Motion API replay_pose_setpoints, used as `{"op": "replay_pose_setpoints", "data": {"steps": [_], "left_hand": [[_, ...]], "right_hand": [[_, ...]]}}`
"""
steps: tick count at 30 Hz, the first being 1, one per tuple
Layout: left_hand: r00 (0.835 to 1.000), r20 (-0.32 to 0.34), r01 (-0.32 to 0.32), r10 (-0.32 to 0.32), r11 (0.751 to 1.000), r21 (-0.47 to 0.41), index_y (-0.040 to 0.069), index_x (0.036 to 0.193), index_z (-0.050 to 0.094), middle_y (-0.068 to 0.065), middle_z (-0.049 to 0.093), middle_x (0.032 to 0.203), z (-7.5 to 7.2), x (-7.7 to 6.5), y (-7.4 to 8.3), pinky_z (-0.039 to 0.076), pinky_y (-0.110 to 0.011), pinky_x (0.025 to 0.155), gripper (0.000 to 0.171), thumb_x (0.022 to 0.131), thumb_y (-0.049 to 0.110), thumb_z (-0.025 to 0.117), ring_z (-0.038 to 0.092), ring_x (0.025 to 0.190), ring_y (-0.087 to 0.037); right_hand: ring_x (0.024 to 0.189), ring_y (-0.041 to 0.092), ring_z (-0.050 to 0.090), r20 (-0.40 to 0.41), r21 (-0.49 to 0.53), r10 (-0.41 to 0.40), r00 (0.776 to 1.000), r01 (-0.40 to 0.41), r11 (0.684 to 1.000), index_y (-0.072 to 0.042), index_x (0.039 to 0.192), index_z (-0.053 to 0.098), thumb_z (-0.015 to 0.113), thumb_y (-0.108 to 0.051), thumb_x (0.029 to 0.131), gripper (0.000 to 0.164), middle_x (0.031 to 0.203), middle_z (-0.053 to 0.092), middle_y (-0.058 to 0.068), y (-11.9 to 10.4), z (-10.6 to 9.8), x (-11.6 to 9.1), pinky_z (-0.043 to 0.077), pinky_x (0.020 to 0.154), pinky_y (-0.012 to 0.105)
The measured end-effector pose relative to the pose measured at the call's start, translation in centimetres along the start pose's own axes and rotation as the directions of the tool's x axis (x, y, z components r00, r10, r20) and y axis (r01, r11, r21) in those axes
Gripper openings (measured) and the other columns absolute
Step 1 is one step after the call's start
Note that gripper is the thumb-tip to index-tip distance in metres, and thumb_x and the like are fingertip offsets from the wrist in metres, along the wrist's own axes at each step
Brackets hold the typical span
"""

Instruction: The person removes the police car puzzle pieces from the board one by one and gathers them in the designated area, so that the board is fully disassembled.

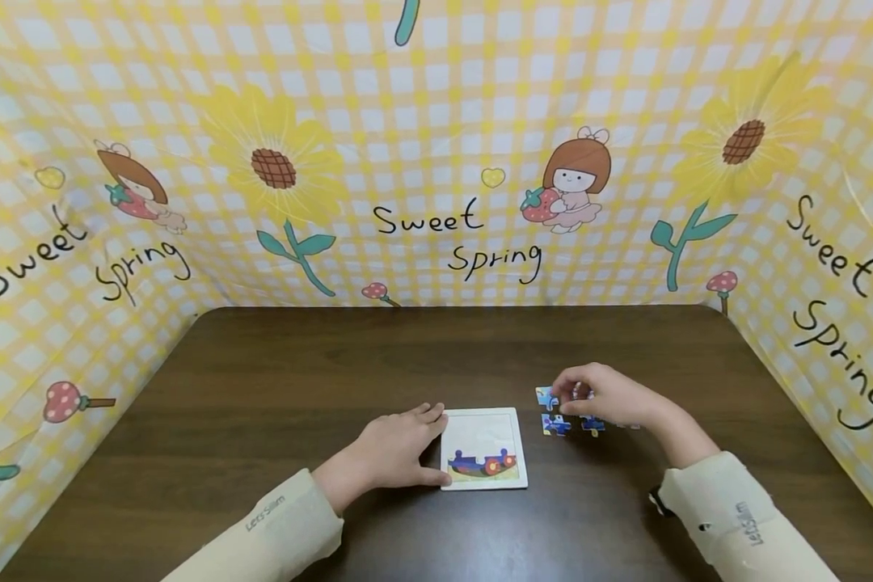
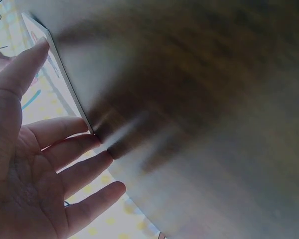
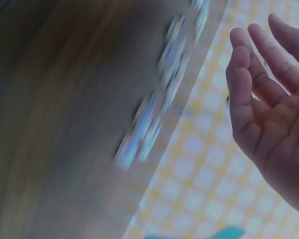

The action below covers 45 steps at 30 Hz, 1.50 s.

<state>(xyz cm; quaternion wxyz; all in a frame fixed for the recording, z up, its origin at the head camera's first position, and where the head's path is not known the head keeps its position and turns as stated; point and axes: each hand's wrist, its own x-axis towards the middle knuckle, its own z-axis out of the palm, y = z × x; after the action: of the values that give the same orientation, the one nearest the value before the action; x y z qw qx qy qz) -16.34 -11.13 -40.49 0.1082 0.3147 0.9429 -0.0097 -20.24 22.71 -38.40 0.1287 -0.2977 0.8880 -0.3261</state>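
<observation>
A square white puzzle board [image 1: 521, 453] lies on the table, its lower part filled with joined pieces [image 1: 480, 463] of a red and blue picture. My left hand [image 1: 389, 453] touches the board's left side, thumb at the near corner and fingers by the far one. In the left wrist view those fingers [image 2: 74, 174] are spread and nearly straight against the board's edge [image 2: 65, 79]. Over several loose blue puzzle pieces [image 1: 555, 424] hovers my right hand [image 1: 602, 396], partly hiding them. The right wrist view shows its fingers loosely bent, with no piece visible in them.
The dark wooden table [image 1: 335, 356] is enclosed by a yellow checked cloth [image 1: 422, 121] at the back and both sides. Loose pieces [image 3: 139, 129] lie in rows to the right of the board, blurred in the right wrist view.
</observation>
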Motion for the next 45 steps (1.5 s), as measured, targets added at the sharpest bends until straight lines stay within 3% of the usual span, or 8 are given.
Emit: {"op": "replay_pose_setpoints", "data": {"steps": [10,22,31,45], "left_hand": [[1.000,0.010,0.009,-0.009,1.000,-0.013,0.009,0.148,0.048,-0.008,0.042,0.157,0.0,0.0,0.0,0.048,-0.045,0.105,0.089,0.083,0.068,0.065,0.043,0.144,-0.026],[0.999,-0.044,-0.020,0.019,1.000,-0.008,0.007,0.144,0.052,-0.010,0.046,0.154,0.1,-0.1,0.0,0.052,-0.045,0.099,0.087,0.082,0.066,0.067,0.046,0.142,-0.027],[0.999,-0.046,-0.017,0.016,1.000,-0.019,0.007,0.144,0.052,-0.010,0.046,0.154,-0.1,-0.3,0.2,0.052,-0.045,0.099,0.086,0.082,0.064,0.069,0.046,0.141,-0.026],[1.000,-0.017,-0.012,0.012,0.999,-0.045,0.007,0.146,0.050,-0.011,0.043,0.156,-0.1,-0.1,-0.1,0.048,-0.044,0.105,0.087,0.083,0.064,0.068,0.043,0.144,-0.027]], "right_hand": [[0.069,0.009,0.052,0.137,0.051,-0.053,0.989,0.047,0.998,-0.003,0.107,0.070,0.067,-0.007,0.093,0.015,0.082,0.062,-0.001,-3.6,3.9,4.0,0.045,0.062,0.022],[0.069,0.002,0.054,0.287,0.036,-0.128,0.949,0.122,0.992,-0.003,0.107,0.072,0.069,-0.004,0.091,0.017,0.081,0.065,-0.002,-6.4,7.1,6.5,0.048,0.067,0.019],[0.066,0.001,0.051,0.310,0.017,-0.107,0.944,0.108,0.994,-0.004,0.106,0.069,0.071,-0.002,0.088,0.018,0.075,0.061,-0.003,-7.0,8.2,6.5,0.046,0.066,0.018],[0.062,0.001,0.045,0.263,0.022,-0.101,0.960,0.099,0.995,-0.006,0.101,0.063,0.071,0.004,0.086,0.020,0.074,0.053,-0.003,-7.1,9.2,6.3,0.042,0.062,0.017]]}}
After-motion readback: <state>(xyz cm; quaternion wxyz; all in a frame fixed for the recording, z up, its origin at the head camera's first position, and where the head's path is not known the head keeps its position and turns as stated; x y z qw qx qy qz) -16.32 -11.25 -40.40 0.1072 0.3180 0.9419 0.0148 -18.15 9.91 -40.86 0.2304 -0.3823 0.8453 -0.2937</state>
